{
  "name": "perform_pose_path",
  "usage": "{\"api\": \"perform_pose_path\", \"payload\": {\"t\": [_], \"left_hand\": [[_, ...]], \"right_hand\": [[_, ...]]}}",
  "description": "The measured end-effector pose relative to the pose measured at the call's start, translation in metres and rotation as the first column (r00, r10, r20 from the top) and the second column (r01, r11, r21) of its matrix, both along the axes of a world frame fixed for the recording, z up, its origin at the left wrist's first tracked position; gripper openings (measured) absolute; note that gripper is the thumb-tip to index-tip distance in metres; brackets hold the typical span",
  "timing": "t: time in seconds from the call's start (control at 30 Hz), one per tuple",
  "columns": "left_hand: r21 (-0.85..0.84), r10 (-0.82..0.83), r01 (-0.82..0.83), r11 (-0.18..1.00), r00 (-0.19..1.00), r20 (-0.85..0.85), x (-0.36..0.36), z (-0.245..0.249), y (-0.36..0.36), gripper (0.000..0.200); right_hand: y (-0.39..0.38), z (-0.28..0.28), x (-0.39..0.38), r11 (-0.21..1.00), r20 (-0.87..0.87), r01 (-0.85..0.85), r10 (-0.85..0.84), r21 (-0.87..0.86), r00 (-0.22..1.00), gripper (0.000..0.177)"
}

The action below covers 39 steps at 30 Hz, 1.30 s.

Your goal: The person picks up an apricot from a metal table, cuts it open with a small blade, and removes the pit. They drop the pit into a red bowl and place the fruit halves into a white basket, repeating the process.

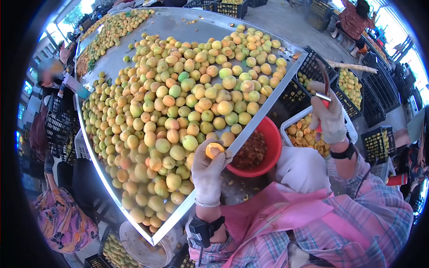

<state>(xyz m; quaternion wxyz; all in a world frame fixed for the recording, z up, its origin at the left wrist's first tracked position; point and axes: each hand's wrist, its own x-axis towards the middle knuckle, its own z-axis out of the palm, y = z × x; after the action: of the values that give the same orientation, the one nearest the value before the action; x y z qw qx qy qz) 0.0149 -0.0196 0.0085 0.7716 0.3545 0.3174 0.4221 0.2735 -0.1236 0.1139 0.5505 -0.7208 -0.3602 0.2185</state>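
Fruit (215, 150), rounded, in fabric-gloved left hand (207, 172).

left hand (207, 176) and right hand (330, 120): whitish gloves (208, 191). left wrist (212, 213): black box (201, 231) on black strap (218, 223). right wrist (343, 142): black band (344, 152). plaid shirt (377, 210): pink, blue and white, with pink over-layer (268, 206).

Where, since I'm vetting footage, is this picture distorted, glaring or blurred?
Head view: fisheye curving bows the table inside a black surround; head view: daylight burns out at upper right, and the table glares along its left side; head view: a person's head at left is blurred, while the left hand looks fairly sharp.
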Motion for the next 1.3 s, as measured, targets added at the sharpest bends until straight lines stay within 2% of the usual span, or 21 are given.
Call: {"api": "perform_pose_path", "payload": {"t": [0.03, 0.1, 0.17, 0.23, 0.3, 0.33, 0.37, 0.47, 0.57, 0.6, 0.63, 0.7, 0.73, 0.8, 0.87, 0.97, 1.07, 1.17, 1.2, 1.23, 1.3], "left_hand": [[0.003, 0.005, -0.005, 1.0, 1.0, -0.001, 0.001, 0.001, 0.001, 0.045], [-0.041, 0.055, -0.055, 0.998, 0.998, -0.008, 0.003, 0.003, 0.001, 0.043], [-0.041, 0.062, -0.063, 0.997, 0.997, -0.036, 0.004, 0.0, 0.002, 0.044], [-0.04, 0.072, -0.075, 0.996, 0.995, -0.066, 0.003, -0.005, 0.004, 0.046], [0.046, 0.04, -0.035, 0.998, 0.991, -0.127, 0.002, -0.012, 0.005, 0.05], [0.019, 0.052, -0.051, 0.999, 0.995, -0.081, 0.003, -0.01, 0.004, 0.05], [0.015, 0.059, -0.058, 0.998, 0.994, -0.088, 0.002, -0.01, 0.005, 0.05], [0.034, 0.008, -0.002, 0.999, 0.987, -0.162, 0.0, -0.011, 0.008, 0.044], [0.01, -0.013, 0.015, 1.0, 0.988, -0.153, 0.001, -0.014, 0.011, 0.042], [0.012, -0.011, 0.013, 1.0, 0.989, -0.15, 0.002, -0.012, 0.013, 0.042], [-0.005, -0.009, 0.008, 1.0, 0.991, -0.135, 0.002, -0.009, 0.014, 0.04], [-0.025, -0.003, 0.0, 1.0, 0.993, -0.12, 0.002, -0.01, 0.014, 0.038], [0.012, -0.001, 0.003, 1.0, 0.988, -0.151, 0.003, -0.012, 0.014, 0.037], [0.047, 0.001, 0.008, 0.999, 0.983, -0.182, 0.004, -0.016, 0.013, 0.036], [0.126, 0.015, 0.016, 0.992, 0.971, -0.24, 0.004, -0.02, 0.013, 0.035], [0.097, -0.042, 0.062, 0.993, 0.98, -0.192, 0.003, -0.014, 0.012, 0.035], [0.037, -0.13, 0.138, 0.99, 0.978, -0.162, 0.002, -0.017, 0.011, 0.042], [0.016, -0.176, 0.179, 0.984, 0.977, -0.124, 0.004, -0.015, 0.012, 0.037], [0.016, -0.178, 0.182, 0.983, 0.976, -0.124, 0.006, -0.017, 0.012, 0.037], [0.012, -0.189, 0.193, 0.981, 0.973, -0.132, 0.007, -0.02, 0.012, 0.035], [0.011, -0.204, 0.207, 0.978, 0.969, -0.14, 0.007, -0.022, 0.013, 0.033]], "right_hand": [[0.014, 0.006, -0.017, 0.994, -0.105, -0.018, 0.029, 0.11, 0.994, 0.032], [0.043, -0.004, -0.044, 0.894, -0.09, -0.147, 0.203, 0.424, 0.975, 0.031], [0.065, 0.005, -0.088, 0.913, -0.264, -0.048, 0.167, 0.405, 0.95, 0.031], [0.087, -0.019, -0.105, 0.786, -0.147, -0.182, 0.327, 0.591, 0.933, 0.03], [0.097, -0.026, -0.124, 0.816, -0.237, -0.148, 0.328, 0.559, 0.914, 0.024], [0.109, -0.043, -0.115, 0.733, 0.432, -0.423, 0.194, 0.533, 0.881, 0.017], [0.111, -0.057, -0.116, 0.732, 0.427, -0.425, 0.202, 0.533, 0.882, 0.017], [0.117, -0.07, -0.133, 0.749, 0.061, -0.327, 0.36, 0.577, 0.931, 0.032], [0.118, -0.065, -0.138, 0.786, 0.011, -0.333, 0.385, 0.521, 0.923, 0.032], [0.126, -0.079, -0.13, 0.686, 0.331, -0.472, 0.339, 0.554, 0.881, 0.033], [0.127, -0.082, -0.129, 0.683, 0.333, -0.475, 0.341, 0.554, 0.879, 0.033], [0.127, -0.086, -0.131, 0.692, 0.151, -0.455, 0.455, 0.561, 0.877, 0.034], [0.126, -0.085, -0.132, 0.692, 0.15, -0.457, 0.457, 0.559, 0.877, 0.034], [0.122, -0.082, -0.134, 0.775, -0.301, -0.367, 0.564, 0.514, 0.769, 0.029], [0.121, -0.083, -0.134, 0.763, -0.276, -0.4, 0.583, 0.508, 0.764, 0.029], [0.126, -0.079, -0.13, 0.728, -0.174, -0.444, 0.601, 0.523, 0.78, 0.028], [0.13, -0.072, -0.118, 0.766, -0.326, -0.459, 0.62, 0.45, 0.714, 0.027], [0.14, -0.071, -0.117, 0.787, -0.649, -0.234, 0.607, 0.571, 0.458, 0.023], [0.141, -0.074, -0.12, 0.814, -0.594, -0.242, 0.557, 0.528, 0.58, 0.023], [0.138, -0.074, -0.119, 0.815, -0.595, -0.239, 0.555, 0.527, 0.582, 0.023], [0.133, -0.068, -0.115, 0.783, -0.538, -0.458, 0.622, 0.422, 0.568, 0.024]]}}
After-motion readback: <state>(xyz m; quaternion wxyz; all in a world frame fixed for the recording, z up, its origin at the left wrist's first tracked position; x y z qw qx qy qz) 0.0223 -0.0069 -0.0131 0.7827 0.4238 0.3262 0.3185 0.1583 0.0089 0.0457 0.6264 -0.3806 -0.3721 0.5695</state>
